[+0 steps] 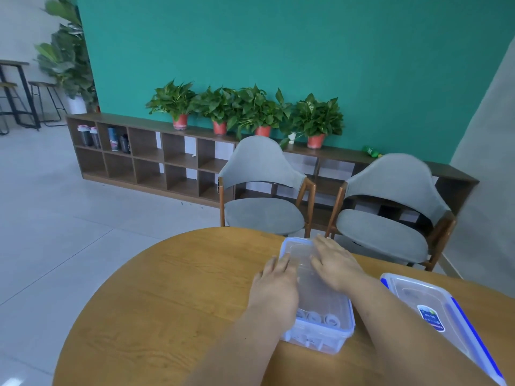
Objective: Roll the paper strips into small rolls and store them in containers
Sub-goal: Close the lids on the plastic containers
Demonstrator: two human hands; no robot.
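Round wooden table (167, 302): honey-brown, darker grain streaks. Near clear plastic box (320, 339): see-through, pale blue rim. Paper rolls (315, 317) inside: pale grey-white. Right clear lidded box (412, 293): bright blue edges; sticker (431, 318) dark blue with a green spot. Left padded chair (262, 215) and right padded chair (381, 232): grey fabric, reddish-brown wood frames. Far wall (278, 51): plain teal. Low cubby shelf (145, 151): dark brown. Leafy plants (256, 107) green, pots (220, 127) red-orange. Floor tiles (55, 204): pale grey, thin darker joint lines. Bottle (372, 151), far right on the shelf: green.
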